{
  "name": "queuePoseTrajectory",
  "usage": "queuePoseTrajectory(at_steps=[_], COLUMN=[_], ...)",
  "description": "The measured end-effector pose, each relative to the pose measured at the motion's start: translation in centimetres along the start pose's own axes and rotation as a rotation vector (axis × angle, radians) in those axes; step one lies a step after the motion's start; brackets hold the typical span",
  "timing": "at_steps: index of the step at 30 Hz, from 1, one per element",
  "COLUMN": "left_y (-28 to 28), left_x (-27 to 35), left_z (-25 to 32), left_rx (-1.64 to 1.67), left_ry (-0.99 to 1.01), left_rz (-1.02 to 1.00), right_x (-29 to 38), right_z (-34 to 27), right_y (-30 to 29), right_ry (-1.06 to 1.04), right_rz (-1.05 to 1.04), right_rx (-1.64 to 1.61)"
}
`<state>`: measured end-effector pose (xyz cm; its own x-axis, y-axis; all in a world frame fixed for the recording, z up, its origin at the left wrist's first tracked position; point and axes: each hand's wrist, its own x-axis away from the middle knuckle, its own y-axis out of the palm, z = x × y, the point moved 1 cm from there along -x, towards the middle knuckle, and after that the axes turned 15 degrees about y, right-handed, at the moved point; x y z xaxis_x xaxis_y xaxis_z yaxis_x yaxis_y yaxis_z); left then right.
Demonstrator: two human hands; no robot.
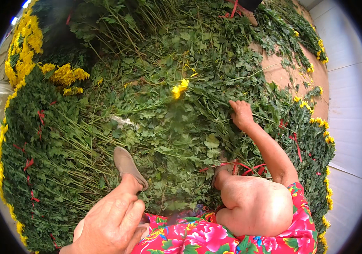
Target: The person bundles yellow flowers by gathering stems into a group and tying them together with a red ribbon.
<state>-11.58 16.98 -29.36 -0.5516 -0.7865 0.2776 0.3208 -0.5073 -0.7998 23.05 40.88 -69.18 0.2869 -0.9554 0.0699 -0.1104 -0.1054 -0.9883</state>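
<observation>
My right hand (242,115) reaches down into cut chrysanthemum foliage, with its fingers bent around leafy stems (220,100). Leftward from that hand, among the same greenery, lie a few bright yellow flower heads (181,88). Exactly which stems are in the grasp is partly hidden by leaves. My left hand (112,222) rests over my left knee at the bottom of the view. It holds nothing visible; the fingers are loosely bent, with a gap between them. Loose leaves and stems (168,136) cover the ground between my feet and beyond.
Red-tied chrysanthemum bunches (34,139) are stacked on the left, blooms outward. Another stack (314,149) rises at right, beside a pale wall (348,95). Red ties (247,167) lie by my right shoe. Another person's foot (250,17) is at the top, near bare brown ground (279,71).
</observation>
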Motion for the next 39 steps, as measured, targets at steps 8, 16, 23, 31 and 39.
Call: queuePoseTrajectory(at_steps=[8, 16, 23, 31, 39], left_y=[-1.4, -1.7, -0.6, -0.1, -0.9], left_x=[-3.4, -3.6, -1.2, 1.3, 8.3], left_z=[-4.0, -4.3, -1.9, 2.2, 8.2], left_rx=[0.056, 0.134, 0.054, 0.057, 0.059], left_ry=[0.003, -0.049, 0.038, 0.103, 0.034], left_rz=[-0.113, -0.195, -0.156, -0.207, -0.302], right_x=[-12.1, -13.4, -7.8, 6.1, 9.9], right_z=[-0.7, 0.7, -1.0, -4.2, -7.3], right_y=[-2.8, -1.8, -4.8, -1.6, -19.8], right_ry=[-0.204, -0.102, 0.197, 0.156, -0.044], right_rz=[0.164, 0.027, -0.184, -0.403, 0.035], right_rx=[-0.079, 0.149, -0.118, 0.021, -0.049])
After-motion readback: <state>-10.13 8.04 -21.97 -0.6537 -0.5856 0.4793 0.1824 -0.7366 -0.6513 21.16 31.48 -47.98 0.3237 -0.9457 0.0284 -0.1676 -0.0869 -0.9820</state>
